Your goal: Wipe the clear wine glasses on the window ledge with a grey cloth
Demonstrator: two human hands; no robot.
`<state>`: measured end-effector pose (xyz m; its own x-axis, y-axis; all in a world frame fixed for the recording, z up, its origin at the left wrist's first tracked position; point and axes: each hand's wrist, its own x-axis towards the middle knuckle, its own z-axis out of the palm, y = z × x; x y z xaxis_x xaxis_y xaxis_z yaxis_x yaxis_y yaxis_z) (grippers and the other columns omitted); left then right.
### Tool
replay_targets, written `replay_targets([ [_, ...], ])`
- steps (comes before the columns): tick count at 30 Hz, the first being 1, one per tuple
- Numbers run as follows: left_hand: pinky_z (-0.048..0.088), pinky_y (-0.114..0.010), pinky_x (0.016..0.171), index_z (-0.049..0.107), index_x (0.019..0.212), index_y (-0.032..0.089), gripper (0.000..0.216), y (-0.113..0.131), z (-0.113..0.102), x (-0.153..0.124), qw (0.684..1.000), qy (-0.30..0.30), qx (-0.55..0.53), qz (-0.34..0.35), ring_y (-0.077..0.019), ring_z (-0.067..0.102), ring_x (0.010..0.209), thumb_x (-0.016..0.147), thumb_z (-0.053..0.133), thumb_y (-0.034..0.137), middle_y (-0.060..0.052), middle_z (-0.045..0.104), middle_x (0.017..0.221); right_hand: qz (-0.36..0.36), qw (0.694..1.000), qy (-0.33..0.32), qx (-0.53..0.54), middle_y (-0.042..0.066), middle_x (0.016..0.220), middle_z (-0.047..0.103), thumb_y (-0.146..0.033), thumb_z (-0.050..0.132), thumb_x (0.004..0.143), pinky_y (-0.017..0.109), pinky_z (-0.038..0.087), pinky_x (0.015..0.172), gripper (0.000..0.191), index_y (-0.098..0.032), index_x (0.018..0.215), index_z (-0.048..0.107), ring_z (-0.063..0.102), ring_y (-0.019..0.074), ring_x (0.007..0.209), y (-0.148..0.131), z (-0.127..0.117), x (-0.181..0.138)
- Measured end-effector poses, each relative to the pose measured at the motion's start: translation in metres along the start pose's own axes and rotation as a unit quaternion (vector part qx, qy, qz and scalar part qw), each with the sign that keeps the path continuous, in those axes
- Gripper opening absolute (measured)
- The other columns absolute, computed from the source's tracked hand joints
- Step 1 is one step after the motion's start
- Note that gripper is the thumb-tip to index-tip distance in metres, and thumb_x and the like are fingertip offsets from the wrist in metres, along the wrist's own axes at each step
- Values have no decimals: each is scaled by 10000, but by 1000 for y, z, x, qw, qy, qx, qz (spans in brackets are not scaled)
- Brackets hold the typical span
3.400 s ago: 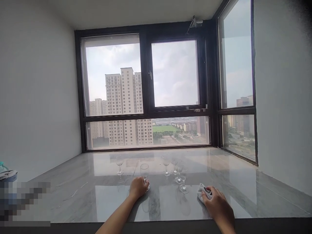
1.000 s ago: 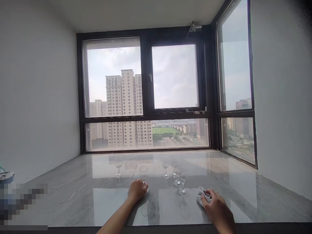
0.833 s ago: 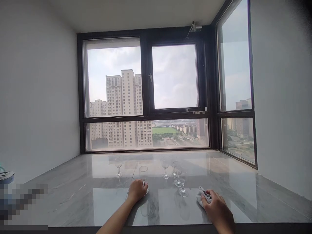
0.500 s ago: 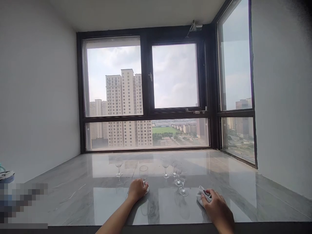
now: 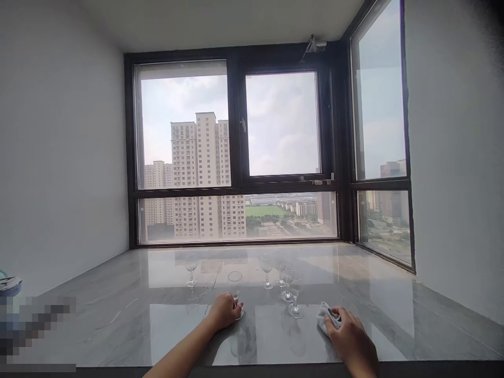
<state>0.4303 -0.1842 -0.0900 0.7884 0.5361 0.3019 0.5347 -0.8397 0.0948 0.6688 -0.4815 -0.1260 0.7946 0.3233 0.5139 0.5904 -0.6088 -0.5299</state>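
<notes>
My left hand [image 5: 225, 311] is closed round the stem of a small clear stemmed glass [image 5: 235, 278], which stands upright on the grey marble sill [image 5: 118, 336]. My fingers hide most of its stem; the rim shows above them and part of the foot at their right. My right hand [image 5: 350, 333] grips a crumpled white cloth [image 5: 323, 317] with something dark at its edge, resting on the sill. Between my hands, a stemmed glass [image 5: 295, 307] stands nearest the front, with another glass [image 5: 287, 294] just behind it, overlapping in view.
Farther back stand a glass [image 5: 266, 275] and another glass [image 5: 281, 275], with a lone glass [image 5: 191, 275] to the left. A dark-framed window [image 5: 236, 189] closes off the back. A round container [image 5: 11, 286] sits at the far left edge, partly behind a blurred patch.
My left hand and the glass it holds have shifted slightly toward me and to the right. The right hand and cloth have hardly moved.
</notes>
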Motion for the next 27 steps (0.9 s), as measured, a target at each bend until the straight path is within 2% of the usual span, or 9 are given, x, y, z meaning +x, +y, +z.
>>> replay_targets([
  [2, 391, -317, 682, 654, 617, 178, 414, 9, -1, -4, 999, -22, -4, 26, -198, 609, 689, 883, 463, 432, -103, 670, 691, -2, 1000, 1, -2, 79, 1040, 673, -472, 371, 826, 365, 445, 766, 326, -265, 947, 591, 594, 274, 1028, 1, 1, 0],
  [5, 396, -323, 726, 650, 599, 188, 428, 35, 2, -14, 996, -49, -9, 80, -181, 582, 668, 892, 456, 433, -71, 643, 632, -1, 1000, -5, -1, 86, 1041, 676, -466, 375, 821, 373, 444, 798, 321, -260, 939, 591, 591, 281, 1038, 1, 1, 1],
  [7, 400, -332, 781, 673, 626, 197, 399, 56, 6, -23, 993, -47, -15, 105, -190, 587, 729, 884, 471, 425, -65, 661, 664, -1, 1000, -9, 3, 87, 1043, 678, -460, 391, 811, 376, 443, 818, 309, -259, 929, 594, 589, 284, 1039, -1, 0, 2],
  [10, 390, -365, 873, 699, 669, 204, 398, 76, 10, -32, 994, -28, -26, 100, -213, 597, 815, 893, 460, 429, -75, 697, 755, -2, 1000, -12, 8, 87, 1031, 679, -448, 414, 797, 377, 441, 833, 289, -257, 917, 595, 590, 285, 1029, -3, -3, 2],
  [16, 385, -378, 911, 724, 711, 206, 424, 76, 7, -35, 997, -21, -43, 56, -233, 615, 829, 899, 452, 472, -106, 708, 800, -16, 999, -7, 30, 89, 1034, 673, -434, 403, 804, 387, 440, 853, 289, -251, 945, 577, 587, 285, 1033, -3, -6, 0],
  [19, 391, -372, 890, 732, 729, 200, 422, 74, 8, -34, 998, -8, -51, 35, -237, 623, 827, 900, 451, 466, -115, 712, 820, -4, 998, 8, 68, 89, 1033, 670, -419, 419, 793, 373, 450, 843, 277, -254, 961, 563, 602, 279, 1016, -14, -6, -3],
  [22, 392, -365, 867, 731, 708, 197, 435, 75, 8, -35, 998, -3, -60, 32, -237, 623, 819, 903, 450, 467, -110, 711, 789, -7, 988, 39, 148, 109, 1038, 663, -450, 440, 807, 356, 467, 795, 327, -231, 1021, 555, 619, 273, 961, -47, -9, -13],
  [27, 388, -366, 843, 739, 714, 180, 458, 79, 2, -39, 997, 0, -64, 36, -243, 615, 816, 906, 448, 478, -117, 708, 760, -102, 954, 50, 276, 119, 1036, 663, -492, 468, 890, 329, 474, 797, 358, -207, 1092, 549, 620, 251, 954, -147, -25, -28],
])
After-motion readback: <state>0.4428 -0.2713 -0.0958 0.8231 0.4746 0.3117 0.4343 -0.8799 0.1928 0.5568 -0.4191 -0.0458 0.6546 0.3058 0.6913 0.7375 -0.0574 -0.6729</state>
